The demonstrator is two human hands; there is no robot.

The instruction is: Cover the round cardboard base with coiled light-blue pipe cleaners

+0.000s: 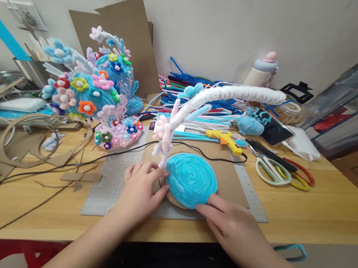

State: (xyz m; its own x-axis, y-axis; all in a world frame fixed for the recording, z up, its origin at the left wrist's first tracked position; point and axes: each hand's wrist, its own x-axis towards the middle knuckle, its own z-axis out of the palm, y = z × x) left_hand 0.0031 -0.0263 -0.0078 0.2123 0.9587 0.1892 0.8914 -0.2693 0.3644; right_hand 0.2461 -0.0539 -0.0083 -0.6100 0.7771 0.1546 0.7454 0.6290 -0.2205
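A round base (189,179) covered with a spiral of blue pipe cleaner lies over cardboard on the grey cutting mat. From its left edge rises a curved white pipe-cleaner stem (234,91), bending over to the right, with small pink and blue flowers and leaves on its lower part. My left hand (141,188) is closed round the base's left edge, close to the foot of the stem. At the lower right rim my right hand (232,218) pinches the base between thumb and fingers. The undersides of both grips are hidden.
A yellow glue gun (226,141) lies behind the base, its black cord running left. Scissors (273,170) and pliers (299,174) are at right. Flower-covered blue pieces (88,95) stand at left, beside cardboard rings (28,140). Pipe cleaners (198,110) are piled at the back.
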